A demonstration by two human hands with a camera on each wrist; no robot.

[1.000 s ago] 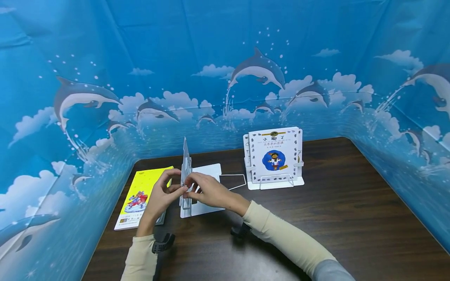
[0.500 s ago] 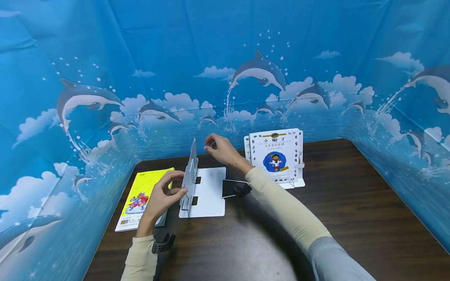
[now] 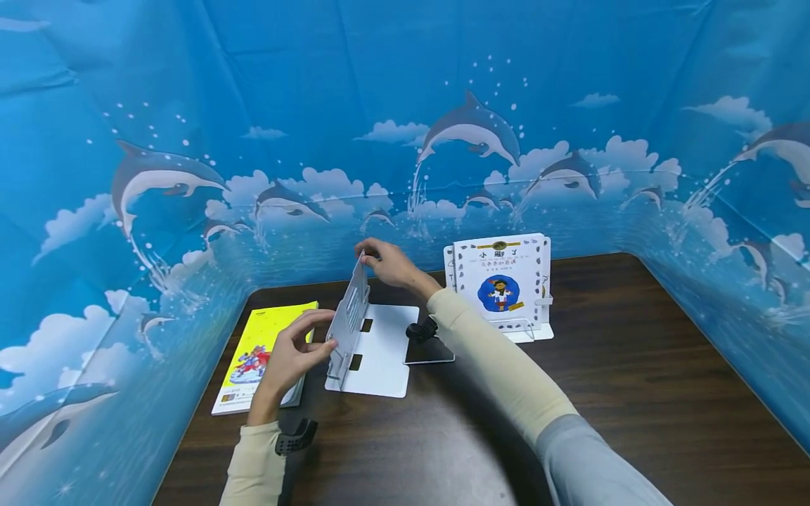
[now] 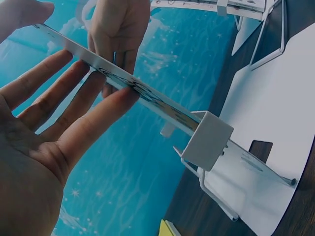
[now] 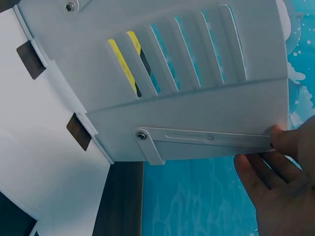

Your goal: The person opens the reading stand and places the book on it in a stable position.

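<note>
A dark brown wood-grain table (image 3: 601,386) with rounded far corners spreads out, a soft glare lying on its near part. Toward its left side a yellow-covered book (image 3: 273,330) lies flat, a greyish edge showing beneath its right side. Just to the right, a white metal stand (image 3: 382,358) rests on its flat base, dark wood visible through two rectangular cutouts. Farther right, near the back edge, a second white bookstand (image 3: 543,333) stands on the wood
</note>
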